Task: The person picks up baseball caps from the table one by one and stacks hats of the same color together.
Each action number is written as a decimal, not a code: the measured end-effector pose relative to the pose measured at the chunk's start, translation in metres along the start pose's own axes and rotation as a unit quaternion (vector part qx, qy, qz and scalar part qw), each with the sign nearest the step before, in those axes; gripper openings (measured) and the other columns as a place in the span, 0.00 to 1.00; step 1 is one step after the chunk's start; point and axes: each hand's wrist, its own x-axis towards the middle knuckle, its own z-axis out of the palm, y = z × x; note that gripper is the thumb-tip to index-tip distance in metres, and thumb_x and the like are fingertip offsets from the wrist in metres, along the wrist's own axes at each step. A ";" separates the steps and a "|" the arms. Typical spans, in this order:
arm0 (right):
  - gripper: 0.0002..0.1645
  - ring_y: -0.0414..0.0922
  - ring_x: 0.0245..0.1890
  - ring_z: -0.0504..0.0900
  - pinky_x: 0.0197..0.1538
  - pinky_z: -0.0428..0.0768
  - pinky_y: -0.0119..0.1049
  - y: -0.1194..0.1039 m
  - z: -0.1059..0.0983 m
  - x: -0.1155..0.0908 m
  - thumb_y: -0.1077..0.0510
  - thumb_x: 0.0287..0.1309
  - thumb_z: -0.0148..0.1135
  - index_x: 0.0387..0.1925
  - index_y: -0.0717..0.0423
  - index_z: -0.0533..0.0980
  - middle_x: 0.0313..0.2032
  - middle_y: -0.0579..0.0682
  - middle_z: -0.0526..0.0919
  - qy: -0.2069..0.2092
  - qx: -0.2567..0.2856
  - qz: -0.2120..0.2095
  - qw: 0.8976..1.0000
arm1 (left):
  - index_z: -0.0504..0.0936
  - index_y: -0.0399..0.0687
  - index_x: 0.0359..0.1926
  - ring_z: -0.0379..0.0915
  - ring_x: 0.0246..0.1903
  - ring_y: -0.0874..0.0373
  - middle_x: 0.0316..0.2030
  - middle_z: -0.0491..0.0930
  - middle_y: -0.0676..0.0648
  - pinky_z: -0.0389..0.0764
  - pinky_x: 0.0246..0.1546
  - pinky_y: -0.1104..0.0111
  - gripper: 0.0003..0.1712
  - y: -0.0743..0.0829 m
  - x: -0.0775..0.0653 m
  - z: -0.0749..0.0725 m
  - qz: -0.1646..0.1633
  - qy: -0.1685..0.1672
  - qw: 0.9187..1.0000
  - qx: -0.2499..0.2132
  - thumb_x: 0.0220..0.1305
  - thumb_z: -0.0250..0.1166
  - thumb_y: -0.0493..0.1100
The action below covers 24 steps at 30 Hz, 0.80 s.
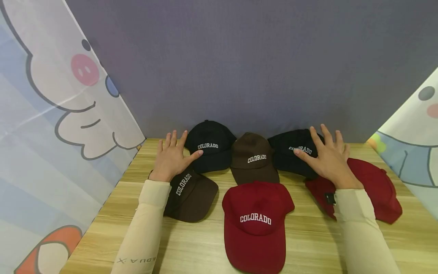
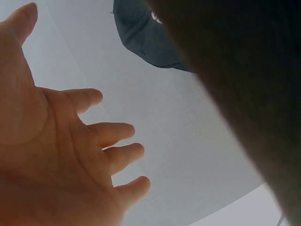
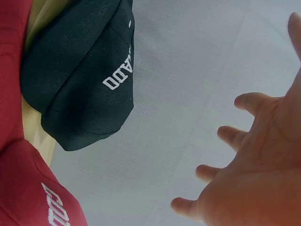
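Observation:
In the head view my left hand (image 1: 172, 160), fingers spread, hovers over the crown of a brown cap (image 1: 202, 199), beside a black cap (image 1: 213, 161). My right hand (image 1: 328, 161) is likewise spread, overlapping a second black cap (image 1: 287, 146) and a red cap (image 1: 374, 186) lying sideways. Between the hands sit another brown cap (image 1: 253, 171) and, closer to me, another red cap (image 1: 254, 243) with its brim toward me. Both wrist views show the palms with nothing held. Part of a black cap (image 3: 80, 80) appears in the right wrist view.
All the caps lie on a wood-grain table (image 1: 113, 228). A grey wall panel (image 1: 253, 68) rises behind them. Cartoon-printed sheets hang at the left (image 1: 51, 144) and right (image 1: 417, 152). A dark blurred shape (image 2: 254, 70) covers much of the left wrist view.

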 end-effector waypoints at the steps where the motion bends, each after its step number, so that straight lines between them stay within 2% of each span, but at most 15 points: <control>1: 0.59 0.75 0.77 0.28 0.63 0.37 0.86 0.000 0.000 0.000 0.24 0.66 0.51 0.83 0.45 0.39 0.81 0.62 0.33 0.000 0.000 0.001 1.000 | 0.45 0.54 0.83 0.36 0.81 0.34 0.81 0.43 0.32 0.36 0.77 0.37 0.58 0.000 0.000 -0.001 0.001 -0.002 1.000 -0.001 0.66 0.50 0.80; 4: 0.59 0.77 0.76 0.32 0.62 0.40 0.85 0.000 -0.001 -0.001 0.26 0.66 0.53 0.83 0.47 0.40 0.81 0.64 0.35 0.001 -0.003 0.000 1.000 | 0.52 0.51 0.82 0.44 0.79 0.33 0.79 0.52 0.32 0.42 0.77 0.36 0.54 0.001 -0.001 -0.002 0.009 0.002 1.000 -0.007 0.67 0.54 0.75; 7: 0.57 0.78 0.75 0.38 0.62 0.42 0.84 0.000 -0.003 -0.001 0.29 0.67 0.56 0.82 0.49 0.44 0.80 0.66 0.40 0.006 -0.004 -0.010 1.000 | 0.63 0.47 0.77 0.56 0.75 0.33 0.75 0.63 0.34 0.52 0.74 0.36 0.47 0.002 -0.002 -0.004 0.021 0.013 1.000 -0.012 0.68 0.59 0.70; 13: 0.49 0.80 0.71 0.48 0.62 0.45 0.82 -0.001 -0.005 -0.001 0.37 0.70 0.58 0.80 0.55 0.53 0.77 0.69 0.48 0.015 0.008 -0.024 1.000 | 0.76 0.44 0.67 0.78 0.58 0.34 0.62 0.80 0.36 0.73 0.62 0.40 0.37 0.004 -0.003 -0.005 0.044 0.044 0.998 -0.023 0.69 0.63 0.63; 19: 0.43 0.79 0.67 0.54 0.61 0.49 0.80 -0.004 -0.007 -0.003 0.40 0.70 0.60 0.76 0.58 0.61 0.73 0.71 0.57 0.017 0.012 -0.025 0.999 | 0.79 0.45 0.64 0.82 0.51 0.36 0.56 0.84 0.36 0.78 0.54 0.42 0.34 0.007 -0.004 -0.008 0.049 0.053 0.997 -0.036 0.68 0.64 0.63; 24: 0.39 0.77 0.64 0.60 0.63 0.55 0.78 -0.004 -0.009 -0.004 0.40 0.71 0.58 0.71 0.62 0.67 0.68 0.72 0.64 -0.004 0.007 -0.025 1.000 | 0.80 0.48 0.63 0.84 0.47 0.39 0.53 0.86 0.39 0.80 0.50 0.44 0.32 0.012 -0.006 -0.010 0.055 0.050 0.996 -0.038 0.69 0.64 0.63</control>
